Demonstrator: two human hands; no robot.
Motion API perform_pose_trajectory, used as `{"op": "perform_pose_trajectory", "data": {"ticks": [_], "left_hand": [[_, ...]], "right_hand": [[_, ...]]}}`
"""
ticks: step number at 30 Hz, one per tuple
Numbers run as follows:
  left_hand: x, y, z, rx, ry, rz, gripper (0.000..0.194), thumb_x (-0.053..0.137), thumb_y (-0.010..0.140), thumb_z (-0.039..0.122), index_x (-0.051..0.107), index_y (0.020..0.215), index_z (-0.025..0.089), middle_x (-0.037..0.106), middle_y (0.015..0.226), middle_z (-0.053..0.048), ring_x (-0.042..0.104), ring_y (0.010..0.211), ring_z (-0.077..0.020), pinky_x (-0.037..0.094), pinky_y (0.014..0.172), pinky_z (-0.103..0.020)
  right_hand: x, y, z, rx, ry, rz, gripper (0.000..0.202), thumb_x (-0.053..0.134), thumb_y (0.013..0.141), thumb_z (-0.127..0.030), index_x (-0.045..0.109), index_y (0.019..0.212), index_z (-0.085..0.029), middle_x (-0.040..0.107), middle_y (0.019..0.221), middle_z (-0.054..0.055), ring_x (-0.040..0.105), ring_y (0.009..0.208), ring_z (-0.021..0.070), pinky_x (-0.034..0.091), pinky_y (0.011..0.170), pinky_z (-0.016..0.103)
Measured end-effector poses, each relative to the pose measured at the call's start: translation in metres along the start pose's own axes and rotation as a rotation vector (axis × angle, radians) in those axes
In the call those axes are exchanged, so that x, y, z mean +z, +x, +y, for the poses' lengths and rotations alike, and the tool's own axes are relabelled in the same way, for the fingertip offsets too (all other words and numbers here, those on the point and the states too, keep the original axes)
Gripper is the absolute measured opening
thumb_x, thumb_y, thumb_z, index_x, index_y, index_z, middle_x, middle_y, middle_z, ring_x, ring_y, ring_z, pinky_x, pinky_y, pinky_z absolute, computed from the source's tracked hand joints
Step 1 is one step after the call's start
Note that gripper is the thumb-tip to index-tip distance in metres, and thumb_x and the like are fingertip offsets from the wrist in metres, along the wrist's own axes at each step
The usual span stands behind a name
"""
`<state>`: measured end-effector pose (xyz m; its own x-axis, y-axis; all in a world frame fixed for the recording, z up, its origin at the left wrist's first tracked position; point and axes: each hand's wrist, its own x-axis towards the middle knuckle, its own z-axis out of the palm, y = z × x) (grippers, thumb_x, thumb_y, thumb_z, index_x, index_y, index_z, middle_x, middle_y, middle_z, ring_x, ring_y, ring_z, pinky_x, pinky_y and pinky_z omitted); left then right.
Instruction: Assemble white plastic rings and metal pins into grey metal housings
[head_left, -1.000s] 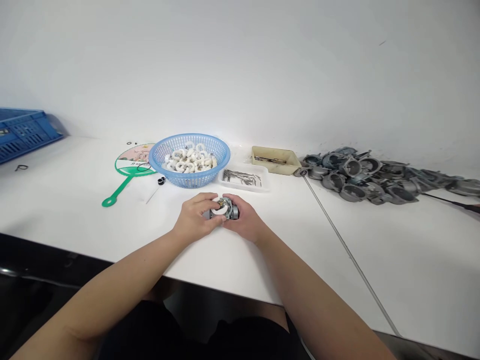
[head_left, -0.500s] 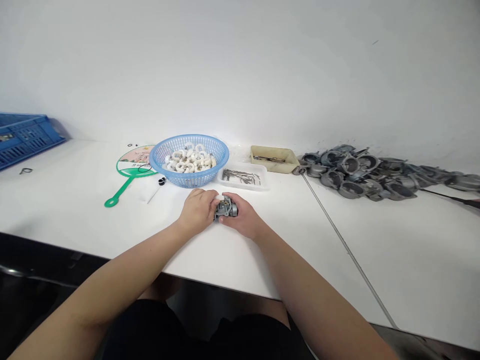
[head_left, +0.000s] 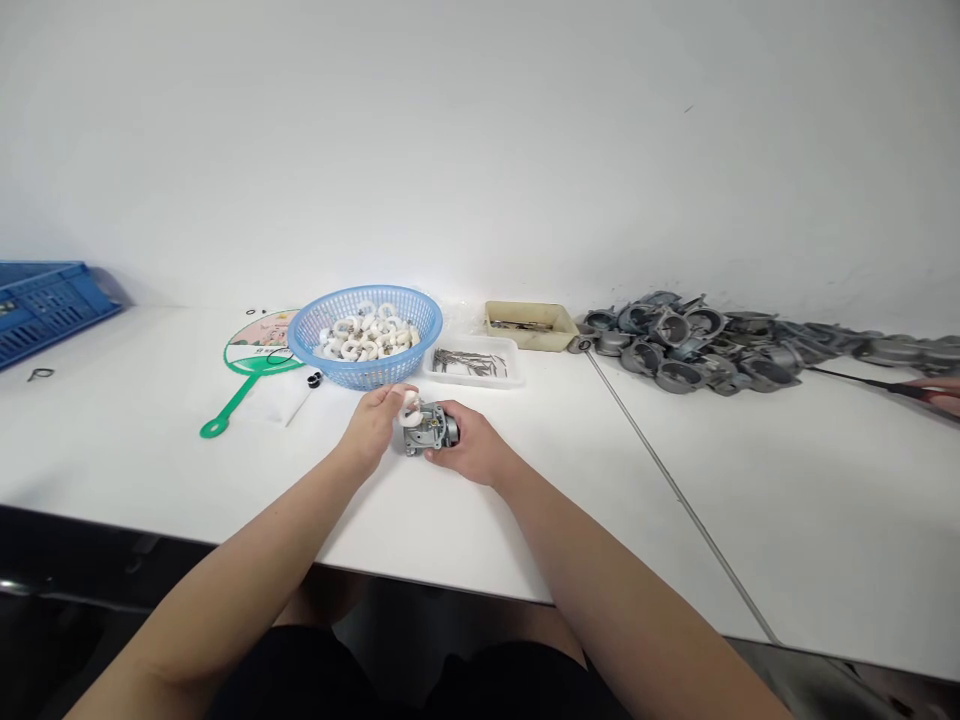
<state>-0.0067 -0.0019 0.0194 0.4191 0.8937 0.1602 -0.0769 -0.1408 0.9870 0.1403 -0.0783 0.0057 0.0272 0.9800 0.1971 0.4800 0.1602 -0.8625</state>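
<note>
My left hand [head_left: 369,430] pinches a white C-shaped carburetor float [head_left: 409,412] between thumb and fingers. The float is at the left upper side of a grey metal carburetor body [head_left: 427,432]; whether the two touch I cannot tell. My right hand [head_left: 477,446] grips the carburetor body from its right side, thumb along the near edge and fingers behind. Just beyond my hands is a blue plastic basket [head_left: 367,376] with many white floats [head_left: 375,335]. Beside the basket, a clear shallow tray [head_left: 510,372] contains thin metal pins.
A cream tray [head_left: 568,336] with thin metal parts sits behind. Grey carburetor bodies [head_left: 679,345] are heaped at right, near another person's hand [head_left: 941,398] with a screwdriver [head_left: 892,387]. At left are a green-handled fan [head_left: 232,405], a small black part [head_left: 313,380] and a blue crate [head_left: 52,310].
My left hand has come away from the carburetor body to the left, and the white float now shows in its fingers. At the right edge another person's hand has come into view.
</note>
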Motion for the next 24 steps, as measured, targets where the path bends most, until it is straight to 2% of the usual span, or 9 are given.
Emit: {"op": "perform_pose_trajectory", "data": {"ticks": [5, 9, 11, 14, 16, 18, 21, 24], "left_hand": [[0.008, 0.006, -0.006, 0.047, 0.358, 0.047, 0.031, 0.041, 0.079, 0.036, 0.062, 0.074, 0.014, 0.06, 0.072, -0.003, 0.054, 0.072, -0.0166, 0.042, 0.068, -0.03], [0.012, 0.007, -0.009, 0.192, 0.547, 0.067, 0.03, 0.04, 0.082, 0.033, 0.061, 0.069, 0.016, 0.06, 0.074, -0.003, 0.055, 0.074, -0.0163, 0.043, 0.071, -0.031], [0.014, 0.004, -0.012, 0.204, 0.516, 0.108, 0.028, 0.042, 0.082, 0.033, 0.063, 0.074, 0.016, 0.062, 0.078, -0.004, 0.056, 0.078, -0.0166, 0.043, 0.075, -0.032], [0.016, -0.003, -0.017, 0.11, 0.335, 0.114, 0.033, 0.04, 0.085, 0.039, 0.062, 0.091, 0.016, 0.064, 0.091, -0.007, 0.058, 0.087, -0.0179, 0.045, 0.081, -0.033], [0.014, -0.008, -0.02, 0.064, 0.215, 0.059, 0.041, 0.035, 0.086, 0.044, 0.059, 0.101, 0.014, 0.063, 0.099, -0.009, 0.058, 0.092, -0.0189, 0.046, 0.082, -0.034], [0.01, -0.011, -0.021, 0.075, 0.142, -0.01, 0.045, 0.034, 0.086, 0.047, 0.056, 0.106, 0.012, 0.061, 0.104, -0.012, 0.058, 0.096, -0.0201, 0.046, 0.085, -0.035], [0.002, -0.012, -0.02, 0.143, 0.095, -0.11, 0.048, 0.047, 0.079, 0.044, 0.048, 0.115, 0.012, 0.057, 0.114, -0.014, 0.054, 0.104, -0.0225, 0.043, 0.09, -0.038], [-0.006, -0.01, -0.021, 0.188, 0.085, -0.224, 0.059, 0.058, 0.071, 0.034, 0.039, 0.124, 0.015, 0.053, 0.121, -0.014, 0.051, 0.11, -0.0237, 0.042, 0.093, -0.04]], "right_hand": [[-0.001, 0.003, 0.004, -0.014, 0.007, -0.004, 0.048, 0.068, 0.062, -0.026, 0.053, 0.108, -0.019, 0.061, 0.096, 0.003, 0.056, 0.084, 0.0169, 0.045, 0.074, 0.03], [-0.002, 0.004, 0.005, 0.031, 0.035, -0.007, 0.044, 0.068, 0.063, -0.028, 0.054, 0.104, -0.018, 0.062, 0.093, 0.003, 0.057, 0.081, 0.0169, 0.045, 0.072, 0.029], [-0.002, 0.005, 0.005, 0.036, 0.047, -0.013, 0.044, 0.068, 0.064, -0.027, 0.054, 0.104, -0.017, 0.062, 0.094, 0.004, 0.057, 0.082, 0.0173, 0.045, 0.072, 0.029], [-0.002, 0.004, 0.004, 0.023, 0.048, -0.025, 0.046, 0.068, 0.064, -0.027, 0.053, 0.107, -0.018, 0.062, 0.097, 0.004, 0.058, 0.085, 0.018, 0.045, 0.074, 0.03], [-0.002, 0.004, 0.003, 0.015, 0.047, -0.027, 0.048, 0.069, 0.064, -0.027, 0.053, 0.109, -0.019, 0.062, 0.099, 0.004, 0.058, 0.087, 0.0185, 0.045, 0.076, 0.031], [-0.002, 0.004, 0.002, 0.015, 0.047, -0.025, 0.049, 0.069, 0.064, -0.027, 0.053, 0.109, -0.019, 0.062, 0.099, 0.004, 0.057, 0.088, 0.019, 0.045, 0.077, 0.031], [-0.002, 0.005, 0.001, 0.023, 0.05, -0.023, 0.047, 0.069, 0.064, -0.027, 0.054, 0.107, -0.017, 0.062, 0.098, 0.005, 0.058, 0.087, 0.0192, 0.045, 0.076, 0.032], [-0.003, 0.005, 0.002, 0.01, 0.072, -0.032, 0.048, 0.068, 0.064, -0.026, 0.053, 0.109, -0.017, 0.061, 0.1, 0.005, 0.057, 0.088, 0.019, 0.045, 0.077, 0.032]]}}
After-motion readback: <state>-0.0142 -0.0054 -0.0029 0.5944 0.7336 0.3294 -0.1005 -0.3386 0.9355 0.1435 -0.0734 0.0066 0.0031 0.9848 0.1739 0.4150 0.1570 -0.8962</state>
